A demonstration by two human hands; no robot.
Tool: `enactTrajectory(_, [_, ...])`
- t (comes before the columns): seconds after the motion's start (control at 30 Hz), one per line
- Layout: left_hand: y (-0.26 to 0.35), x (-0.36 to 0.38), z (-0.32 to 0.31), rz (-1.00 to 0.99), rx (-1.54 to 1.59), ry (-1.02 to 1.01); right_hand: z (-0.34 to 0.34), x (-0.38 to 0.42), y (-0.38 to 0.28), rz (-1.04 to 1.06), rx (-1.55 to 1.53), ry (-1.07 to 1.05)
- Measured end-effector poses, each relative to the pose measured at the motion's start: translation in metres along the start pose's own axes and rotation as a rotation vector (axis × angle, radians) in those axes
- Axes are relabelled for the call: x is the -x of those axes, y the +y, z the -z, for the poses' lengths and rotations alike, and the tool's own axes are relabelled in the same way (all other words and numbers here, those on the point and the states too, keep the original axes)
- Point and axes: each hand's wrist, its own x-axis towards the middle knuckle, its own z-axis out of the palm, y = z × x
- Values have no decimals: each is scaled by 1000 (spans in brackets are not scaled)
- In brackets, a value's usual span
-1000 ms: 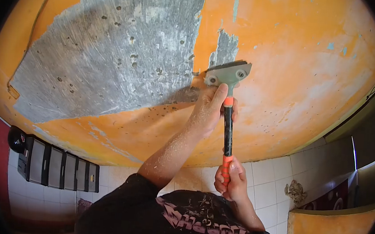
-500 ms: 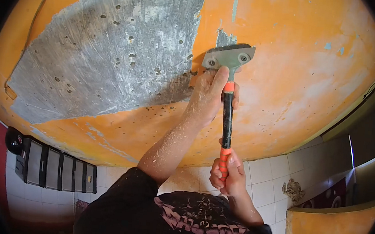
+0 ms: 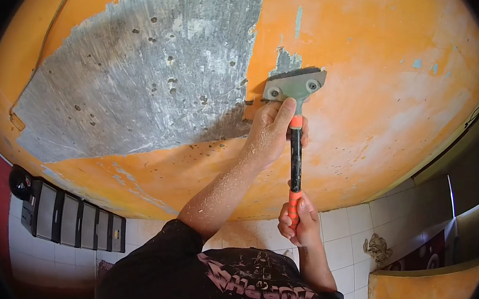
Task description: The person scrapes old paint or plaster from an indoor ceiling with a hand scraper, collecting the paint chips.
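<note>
A long scraper (image 3: pixel 296 160) with a wide green-grey head, black shaft and orange grips lies against the orange wall (image 3: pixel 363 98). My left hand (image 3: pixel 272 128) is wrapped round its neck just below the head, thumb along the front. Lower down, my right hand (image 3: pixel 303 220) grips the orange end of the handle. The blade touches the wall beneath a small bare grey patch (image 3: pixel 285 60). To the left spreads a large grey area (image 3: pixel 160 74) without paint, dotted with dark pits. Pale flakes cover my left forearm.
A black drawer unit (image 3: pixel 71 217) stands at the lower left, with a round black object (image 3: pixel 20 182) beside it. A crumpled cloth (image 3: pixel 378 249) lies on the white tiles (image 3: pixel 339 238). An orange ledge (image 3: pixel 426 297) is at the lower right, and a cable (image 3: pixel 53 28) runs up the left.
The scraper and both hands have shifted slightly down and to the right in view. More of the small grey patch shows above the blade. Both hands keep their grip.
</note>
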Motion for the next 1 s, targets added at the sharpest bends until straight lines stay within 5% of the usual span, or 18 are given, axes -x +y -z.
enactTrajectory(1.0, [9,-13,-12,-63,162,-64,-23,7,-33,79,177,107])
